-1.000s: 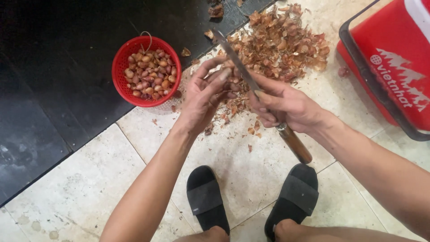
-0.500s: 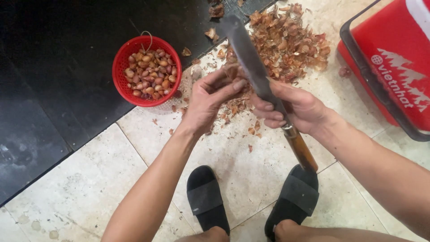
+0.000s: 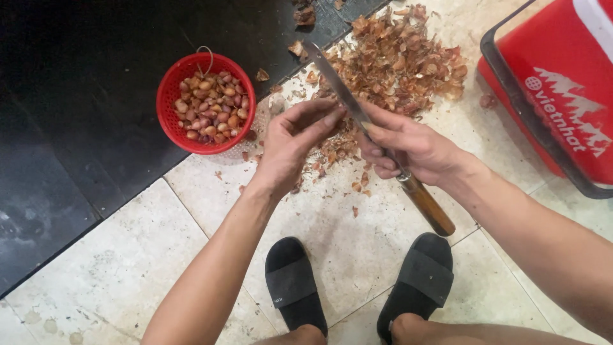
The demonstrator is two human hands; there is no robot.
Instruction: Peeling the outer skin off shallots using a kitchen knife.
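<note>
Head view: right hand (image 3: 415, 150) is clenched around a long steel knife with a brown wooden handle (image 3: 383, 150) at frame centre. Its long axis runs diagonally, tip pointing upper left and handle lower right, probably so the edge meets the left hand (image 3: 290, 144). The left fingertips pinch something small against the blade; I cannot tell what. A red plastic basket of shallots (image 3: 205, 102) sits upper left within reach, and a pile of brown papery peels (image 3: 396, 61) lies on the tiled floor (image 3: 115, 281).

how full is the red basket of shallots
Roughly full: small shallots are heaped across the red basket, hiding its bottom and reaching near the rim. It stands upright on the dark floor.
</note>
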